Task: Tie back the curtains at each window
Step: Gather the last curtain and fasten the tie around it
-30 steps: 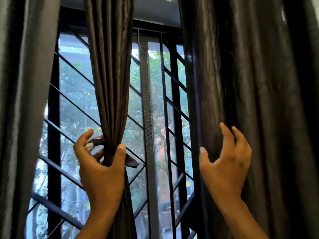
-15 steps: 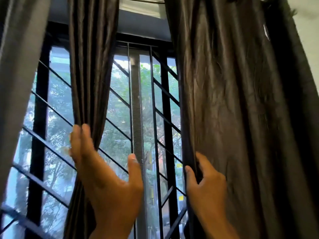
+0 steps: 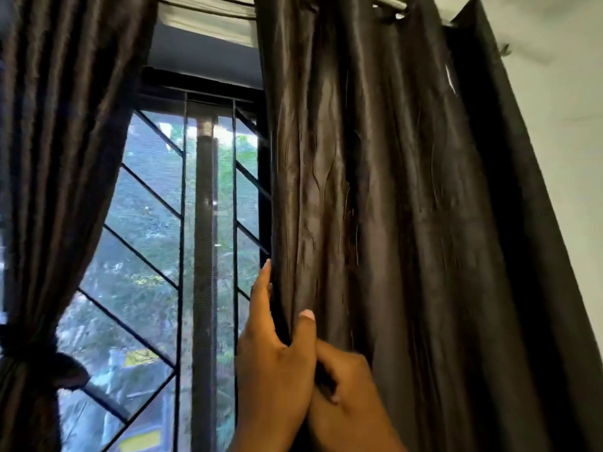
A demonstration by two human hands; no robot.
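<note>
Likely slip: left hand (image 3: 274, 363) and right hand (image 3: 346, 383) both clutch right curtain (image 3: 375, 207) edge only, so loose folds could escape before bunching

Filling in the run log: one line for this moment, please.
left hand: grips right curtain edge | right hand: grips same curtain | left curtain: tied | tie-back: on

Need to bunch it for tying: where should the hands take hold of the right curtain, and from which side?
Its inner edge, from the window side: the right curtain hangs loose in vertical folds, and the left hand and right hand already pinch that edge.
</note>
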